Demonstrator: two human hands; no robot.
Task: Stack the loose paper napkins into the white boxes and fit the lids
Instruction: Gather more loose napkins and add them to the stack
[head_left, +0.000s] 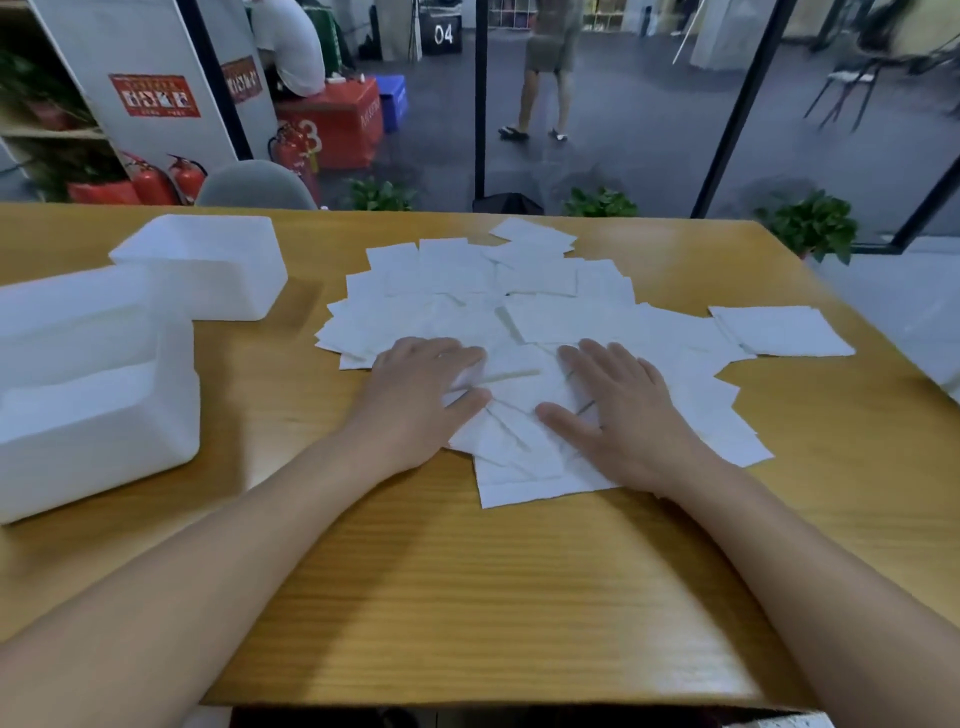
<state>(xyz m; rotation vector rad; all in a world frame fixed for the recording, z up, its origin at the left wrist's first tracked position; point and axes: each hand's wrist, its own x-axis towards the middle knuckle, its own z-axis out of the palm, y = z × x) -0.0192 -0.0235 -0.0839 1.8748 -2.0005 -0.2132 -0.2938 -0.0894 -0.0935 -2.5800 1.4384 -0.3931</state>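
Many loose white paper napkins (498, 296) lie spread and overlapping over the middle of the wooden table (467, 597). A small neat pile of napkins (782, 330) sits apart at the right. My left hand (421, 395) and my right hand (623, 410) both rest flat on the near part of the spread, fingers straight, a few napkins between them. Two white boxes stand at the left: a near one (98, 431) with a white piece (72, 322) lying on top of it, and a far one (208, 265).
The table's right edge runs close to the small napkin pile. A grey chair back (254, 184) stands behind the far edge. Beyond are fire extinguishers (171, 179), potted plants (808, 223), black poles and people on a dark floor.
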